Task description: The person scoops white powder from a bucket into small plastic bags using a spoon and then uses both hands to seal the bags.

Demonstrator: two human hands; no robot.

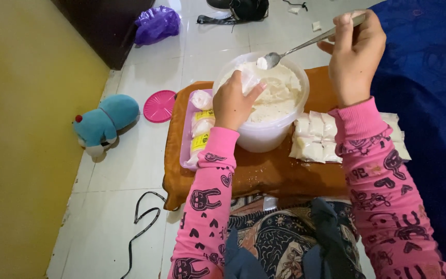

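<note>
left hand (232, 103) gripping bag (248, 80), spoon (290, 51) raised

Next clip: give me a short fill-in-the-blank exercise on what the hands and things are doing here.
1. The right hand holds a metal ____ over the tub.
2. The left hand holds a small clear ____ at the tub's rim.
3. Filled packets lie to the ____ of the tub.
4. The round lid on the floor is ____.

Missing words: spoon; bag; right; pink

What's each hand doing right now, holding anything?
Left hand: closed on a small clear plastic bag over the tub.
Right hand: closed on a metal spoon.
</note>
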